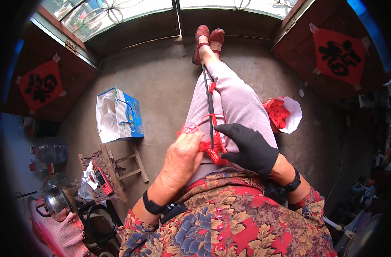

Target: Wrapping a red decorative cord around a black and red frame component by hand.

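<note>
At the near end of the black rod (209,107), our red cord (219,159) looks light, soft, best pinched mid-strand. Left of the rod, our left hand (182,150) curls round it; right, our gloved right hand (256,147) is half spread, hold unclear.

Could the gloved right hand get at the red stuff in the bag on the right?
Probably yes: the right hand is on that side, the bag is open, and nothing seems to cover the red stuff. It may need to leave the red cord and reach down past the thigh.
</note>
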A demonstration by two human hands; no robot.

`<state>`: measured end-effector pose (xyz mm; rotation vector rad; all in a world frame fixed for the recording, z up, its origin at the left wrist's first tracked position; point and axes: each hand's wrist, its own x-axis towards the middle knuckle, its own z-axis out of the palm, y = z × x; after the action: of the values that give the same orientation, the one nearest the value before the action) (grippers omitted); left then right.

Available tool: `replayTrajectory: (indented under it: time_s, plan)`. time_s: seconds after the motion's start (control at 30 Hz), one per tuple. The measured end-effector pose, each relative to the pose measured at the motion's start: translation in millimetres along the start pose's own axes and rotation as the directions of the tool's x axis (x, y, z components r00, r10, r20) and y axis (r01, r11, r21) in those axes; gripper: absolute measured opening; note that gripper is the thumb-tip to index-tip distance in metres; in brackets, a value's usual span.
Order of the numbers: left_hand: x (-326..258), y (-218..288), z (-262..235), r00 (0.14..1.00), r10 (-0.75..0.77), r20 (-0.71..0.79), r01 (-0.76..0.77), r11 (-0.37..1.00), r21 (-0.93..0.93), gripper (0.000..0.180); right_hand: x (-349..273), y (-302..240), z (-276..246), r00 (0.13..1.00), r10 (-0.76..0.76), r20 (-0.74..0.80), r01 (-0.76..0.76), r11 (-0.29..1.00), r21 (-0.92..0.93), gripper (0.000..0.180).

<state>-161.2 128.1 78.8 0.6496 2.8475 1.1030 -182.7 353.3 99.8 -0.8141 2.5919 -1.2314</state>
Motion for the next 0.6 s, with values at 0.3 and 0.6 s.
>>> replayTrajectory:
  time_s: [0.3,0.6]
  plan:
    - [11.2,10.2,-29.5,0.917,-0.223,0.331,0.385,0.272,-0.882,0.067,-15.4,8.7,-42.1,0.874,0.486,-0.011,-0.246,0.462,0.852,0.033]
    - [8.9,22.4,-13.5,0.957,-0.105,0.271,0.116,-0.718,-0.686,0.056,-36.3,-50.1,-58.0,0.992,0.129,0.005,-0.005,-0.006,1.0,0.065]
